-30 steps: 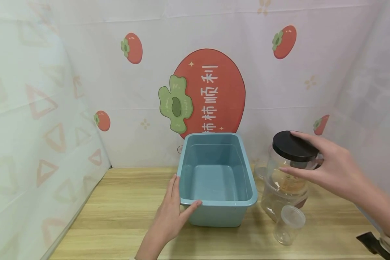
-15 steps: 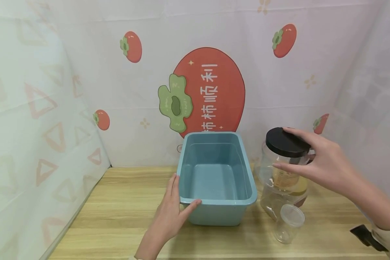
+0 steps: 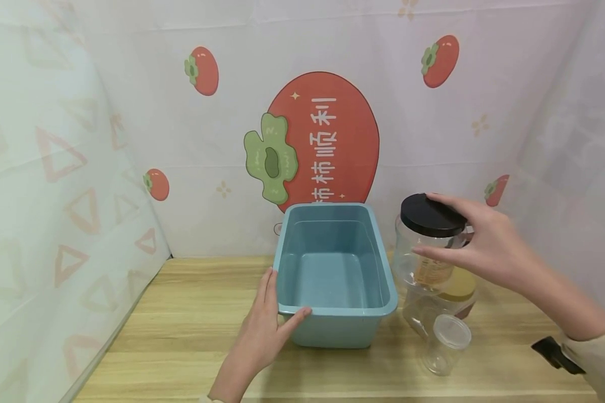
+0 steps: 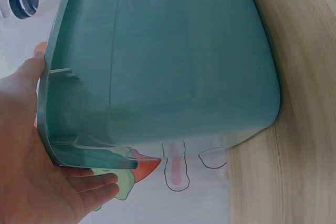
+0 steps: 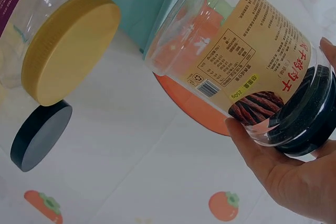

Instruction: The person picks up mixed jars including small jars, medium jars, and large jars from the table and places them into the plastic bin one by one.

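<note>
The black-lidded jar (image 3: 431,272), gripped by the right hand (image 3: 494,246), has been raised slightly and carried leftward, closer to the blue bin (image 3: 338,311). A yellow lid (image 3: 461,284), earlier hidden, has been uncovered, and more of the right sleeve (image 3: 595,352) is shown.

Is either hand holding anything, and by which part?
The right hand holds the clear jar by its top end, at the black lid and just below. The left hand just rests against the blue tub at its near left corner.
</note>
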`<act>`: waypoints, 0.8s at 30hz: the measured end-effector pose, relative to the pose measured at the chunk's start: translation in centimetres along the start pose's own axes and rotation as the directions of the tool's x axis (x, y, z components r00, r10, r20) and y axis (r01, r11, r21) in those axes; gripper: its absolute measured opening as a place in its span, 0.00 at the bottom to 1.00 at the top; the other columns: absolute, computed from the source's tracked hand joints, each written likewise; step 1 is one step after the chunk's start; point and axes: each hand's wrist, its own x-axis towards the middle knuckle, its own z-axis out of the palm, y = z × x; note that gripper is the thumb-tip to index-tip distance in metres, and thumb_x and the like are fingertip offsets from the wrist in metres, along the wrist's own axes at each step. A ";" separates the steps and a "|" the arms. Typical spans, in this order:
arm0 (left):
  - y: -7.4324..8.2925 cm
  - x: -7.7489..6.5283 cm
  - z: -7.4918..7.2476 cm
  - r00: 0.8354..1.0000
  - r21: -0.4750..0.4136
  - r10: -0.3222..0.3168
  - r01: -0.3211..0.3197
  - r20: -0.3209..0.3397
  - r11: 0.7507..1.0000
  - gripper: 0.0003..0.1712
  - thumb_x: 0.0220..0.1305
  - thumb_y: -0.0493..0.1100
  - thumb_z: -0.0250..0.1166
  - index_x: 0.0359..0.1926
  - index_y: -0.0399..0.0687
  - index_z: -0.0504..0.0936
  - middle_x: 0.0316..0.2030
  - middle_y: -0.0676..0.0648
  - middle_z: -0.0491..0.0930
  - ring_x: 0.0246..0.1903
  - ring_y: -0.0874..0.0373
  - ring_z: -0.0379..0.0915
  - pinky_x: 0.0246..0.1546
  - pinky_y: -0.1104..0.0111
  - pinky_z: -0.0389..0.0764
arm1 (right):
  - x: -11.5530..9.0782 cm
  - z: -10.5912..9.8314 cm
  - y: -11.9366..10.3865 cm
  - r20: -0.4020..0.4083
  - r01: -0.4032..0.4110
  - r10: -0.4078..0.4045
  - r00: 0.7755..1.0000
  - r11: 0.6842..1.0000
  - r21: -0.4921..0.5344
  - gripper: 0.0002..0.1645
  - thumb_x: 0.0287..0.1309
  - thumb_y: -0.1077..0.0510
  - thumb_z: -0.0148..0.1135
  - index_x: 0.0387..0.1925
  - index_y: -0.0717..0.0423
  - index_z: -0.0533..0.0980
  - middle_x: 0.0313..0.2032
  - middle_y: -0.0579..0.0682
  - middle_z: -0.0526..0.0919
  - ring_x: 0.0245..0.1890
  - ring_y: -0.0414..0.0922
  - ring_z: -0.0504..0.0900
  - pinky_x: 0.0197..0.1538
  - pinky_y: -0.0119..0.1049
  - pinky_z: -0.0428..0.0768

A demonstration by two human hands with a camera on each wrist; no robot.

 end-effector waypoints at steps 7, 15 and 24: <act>0.0 0.0 0.0 1.000 0.001 0.003 -0.003 -0.002 1.000 0.63 0.70 0.77 0.58 0.84 0.37 0.46 0.84 0.41 0.45 0.78 0.40 0.60 0.72 0.43 0.75 | 0.5 0.5 0.0 -0.009 0.053 -0.053 0.999 0.998 -0.017 0.55 0.39 0.48 0.91 0.71 0.49 0.76 0.52 0.56 0.86 0.38 0.35 0.72 0.32 0.21 0.72; 0.0 0.0 0.0 1.000 0.002 0.002 -0.002 -0.003 1.000 0.65 0.69 0.79 0.57 0.84 0.37 0.46 0.84 0.41 0.45 0.77 0.40 0.60 0.71 0.43 0.75 | 1.1 0.8 -0.5 0.010 0.043 -0.043 0.999 0.999 -0.001 0.54 0.42 0.47 0.89 0.72 0.49 0.75 0.58 0.57 0.84 0.39 0.40 0.72 0.32 0.22 0.71; 0.1 0.0 -0.1 1.000 -0.006 0.000 0.000 -0.005 1.000 0.62 0.70 0.74 0.61 0.84 0.37 0.46 0.84 0.42 0.45 0.78 0.40 0.59 0.71 0.42 0.75 | 1.7 1.3 -1.0 0.000 0.079 -0.079 0.997 0.997 0.004 0.53 0.42 0.47 0.89 0.71 0.49 0.76 0.56 0.55 0.86 0.38 0.38 0.73 0.33 0.22 0.72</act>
